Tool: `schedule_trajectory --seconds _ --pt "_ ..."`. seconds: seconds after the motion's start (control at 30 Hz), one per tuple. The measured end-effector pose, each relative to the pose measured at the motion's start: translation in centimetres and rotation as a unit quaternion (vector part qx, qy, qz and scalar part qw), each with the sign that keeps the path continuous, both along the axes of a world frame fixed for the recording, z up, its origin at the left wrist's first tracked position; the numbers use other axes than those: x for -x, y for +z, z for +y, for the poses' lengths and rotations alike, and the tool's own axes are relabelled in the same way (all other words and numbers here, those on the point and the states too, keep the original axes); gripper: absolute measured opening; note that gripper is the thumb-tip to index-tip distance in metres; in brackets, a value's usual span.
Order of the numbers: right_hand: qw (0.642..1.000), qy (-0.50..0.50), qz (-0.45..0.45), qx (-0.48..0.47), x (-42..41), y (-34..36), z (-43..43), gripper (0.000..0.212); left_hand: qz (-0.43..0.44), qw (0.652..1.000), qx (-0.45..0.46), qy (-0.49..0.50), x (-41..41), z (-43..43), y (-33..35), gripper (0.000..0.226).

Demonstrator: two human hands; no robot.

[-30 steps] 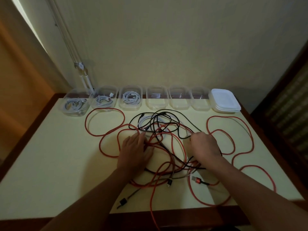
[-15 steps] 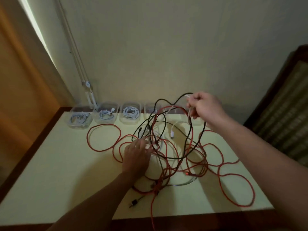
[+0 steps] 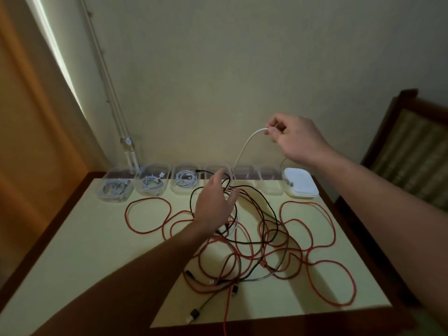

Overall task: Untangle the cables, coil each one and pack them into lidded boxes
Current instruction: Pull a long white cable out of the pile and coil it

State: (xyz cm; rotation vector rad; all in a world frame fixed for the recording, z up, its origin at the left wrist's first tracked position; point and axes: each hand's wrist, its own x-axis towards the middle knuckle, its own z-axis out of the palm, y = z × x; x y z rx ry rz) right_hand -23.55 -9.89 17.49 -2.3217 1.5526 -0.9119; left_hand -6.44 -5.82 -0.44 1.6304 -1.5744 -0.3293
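Clear boxes line the counter's far edge, three holding coiled white cables; the left hand, fingers spread, hovers over the red and black tangle, hiding part; the right hand pinches a white cable aloft, its lower run lost behind the left hand.

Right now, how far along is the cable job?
Done: the three left boxes each hold a white coil. In hand: the right hand pinches the end of a white cable, lifted from the tangle; the left hand is spread over it. Left: red cables and black cables lie tangled on the table; the three right boxes look empty; the lids are stacked, none on.
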Motion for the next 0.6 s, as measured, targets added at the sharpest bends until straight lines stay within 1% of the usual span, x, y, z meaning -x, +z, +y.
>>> schedule_trajectory --seconds 0.07,0.13,0.2,0.27,0.3,0.33,0.4,0.5,0.6 --pt "0.999 0.009 -0.047 -0.002 1.0 0.9 0.4 0.014 -0.017 0.999 -0.019 -0.02 0.2 -0.5 0.2 0.065" --pt "0.995 0.025 -0.095 -0.017 2.1 1.4 0.9 0.015 -0.024 0.999 -0.024 -0.029 0.4 -1.1 0.3 0.063" --pt "0.99 0.038 -0.131 -0.036 3.2 1.4 1.3 0.015 -0.037 0.999 -0.024 -0.031 0.6 -2.0 0.7 0.05" --pt "0.985 0.037 -0.16 -0.053 4.5 1.2 1.6 0.016 -0.07 0.997 -0.026 -0.028 0.9 -2.9 1.4 0.029" --pt "0.984 0.03 -0.167 -0.057 5.1 0.9 1.6 0.017 -0.08 0.996 -0.029 -0.024 1.0 -3.2 1.8 0.025" --pt "0.984 0.021 -0.168 -0.061 5.7 0.6 1.6 0.017 -0.077 0.996 -0.03 -0.017 1.1 -3.5 2.2 0.025" --pt "0.982 0.012 -0.166 -0.085 6.7 -0.3 1.6 0.016 -0.044 0.999 -0.021 0.005 1.1 -4.0 3.2 0.024" --pt "0.977 0.007 -0.15 -0.152 7.2 -2.2 1.8 0.017 0.011 1.0 -0.003 0.029 1.0 -4.7 5.5 0.021" --pt "0.975 -0.008 -0.111 -0.194 6.0 -4.8 2.0 0.022 0.047 0.998 0.03 0.032 1.0 -5.1 8.2 0.018"
